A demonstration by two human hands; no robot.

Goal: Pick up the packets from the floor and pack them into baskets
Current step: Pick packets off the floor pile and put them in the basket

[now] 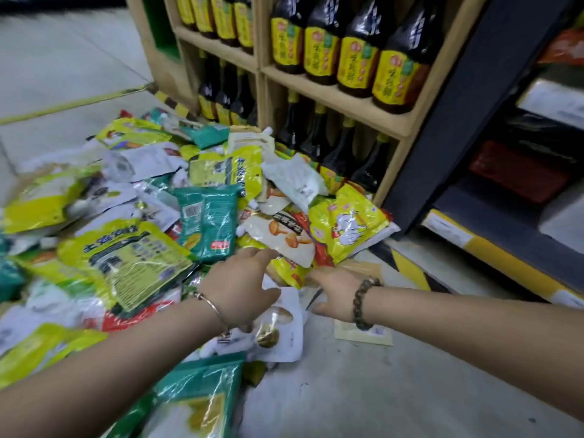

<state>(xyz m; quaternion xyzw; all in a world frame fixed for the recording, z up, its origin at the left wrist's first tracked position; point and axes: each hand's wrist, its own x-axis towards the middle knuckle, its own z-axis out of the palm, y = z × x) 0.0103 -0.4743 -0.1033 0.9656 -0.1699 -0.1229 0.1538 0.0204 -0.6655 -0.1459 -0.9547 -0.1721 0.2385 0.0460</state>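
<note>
We are reaching both hands into the heap of packets [132,254] on the floor. Our left hand [240,287] is spreading open, fingertips at the lower edge of the white mushroom packet [284,237] at its 1 o'clock. Our right hand [335,294] is hanging loose and empty, the yellow chicken packet [349,227] near its 12 o'clock.

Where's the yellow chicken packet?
In the head view, the yellow chicken packet lies right of centre, beside the wooden shelf, just past the right hand.
</note>
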